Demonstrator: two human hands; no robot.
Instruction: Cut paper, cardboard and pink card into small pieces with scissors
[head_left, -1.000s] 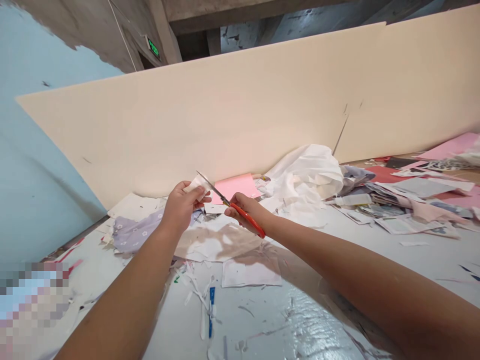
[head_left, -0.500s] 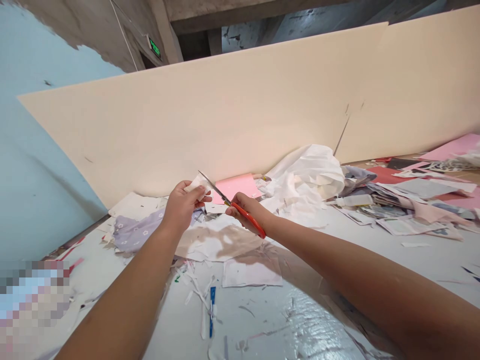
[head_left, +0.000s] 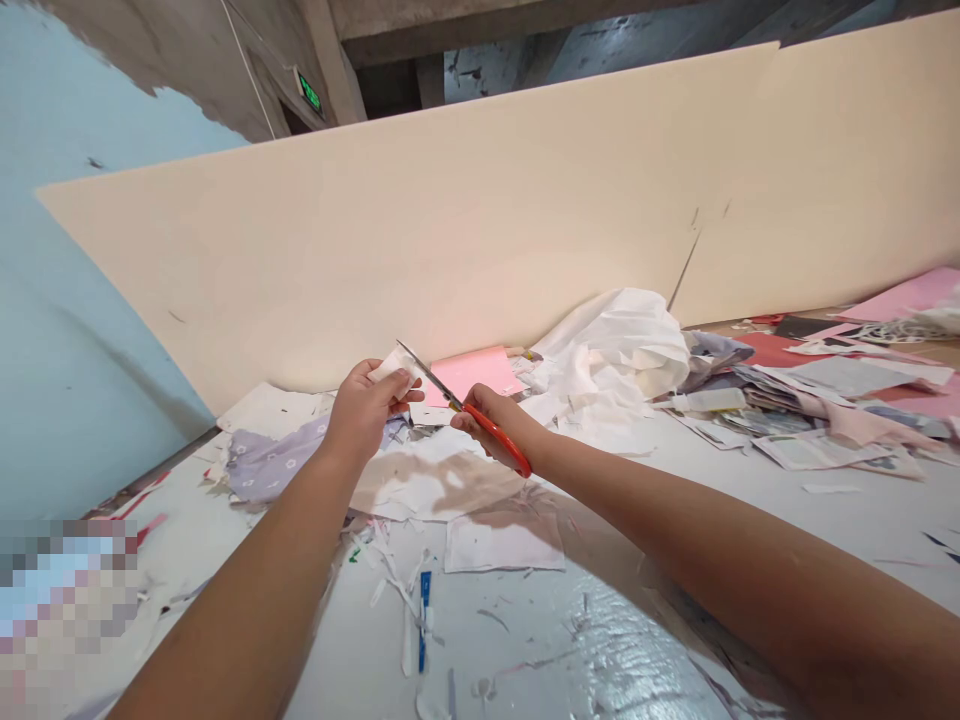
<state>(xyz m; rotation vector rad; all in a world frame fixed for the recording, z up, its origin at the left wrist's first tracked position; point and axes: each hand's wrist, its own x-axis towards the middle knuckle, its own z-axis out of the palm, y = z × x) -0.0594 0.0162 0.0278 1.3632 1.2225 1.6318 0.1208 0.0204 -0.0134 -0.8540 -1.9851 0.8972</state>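
My left hand [head_left: 365,405] pinches a small white piece [head_left: 394,363], paper or cloth, raised above the littered table. Red-handled scissors [head_left: 491,432] are gripped in my right hand [head_left: 495,425], their blades pointing up and left at the edge of the white piece. The blades look nearly closed; whether they are cutting into it I cannot tell. Behind the scissors lies a pink sheet [head_left: 480,375]. Below my hands are a crumpled beige and white sheet [head_left: 442,480] and a flat pale rectangular piece [head_left: 504,543].
A crumpled white cloth heap [head_left: 615,345] rests against the cream board [head_left: 450,230] at the back. Stacked scraps [head_left: 825,400] spread out on the right. Lavender flowered fabric [head_left: 274,460] lies left of my hands. Thin white strips and a blue strip [head_left: 424,620] are in front.
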